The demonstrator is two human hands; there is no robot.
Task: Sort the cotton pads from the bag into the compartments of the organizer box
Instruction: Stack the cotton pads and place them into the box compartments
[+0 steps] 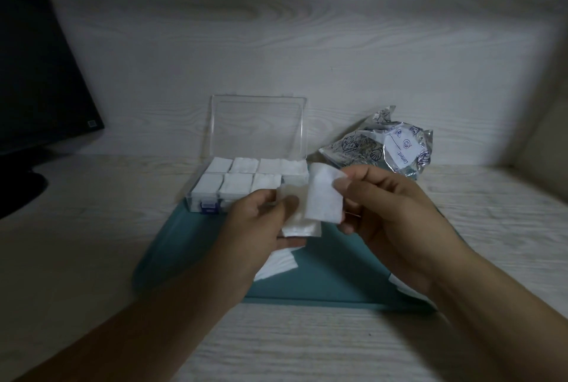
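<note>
A pale wood-grain table (307, 344) is carrying a teal mat (332, 271) under the gripping hands, a crumpled bag (387, 148) lying beyond the grip and a monitor base (18, 194) sitting far off to its left.

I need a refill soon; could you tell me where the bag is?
In the head view, the bag lies crumpled on the desk, right of the organizer box, against the back wall.

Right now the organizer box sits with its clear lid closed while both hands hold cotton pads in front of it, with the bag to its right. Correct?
Not quite. The head view shows the organizer box with its clear lid standing open, not closed. The rest holds: the left hand and the right hand each hold cotton pads in front of it, and the bag lies to its right.
</note>
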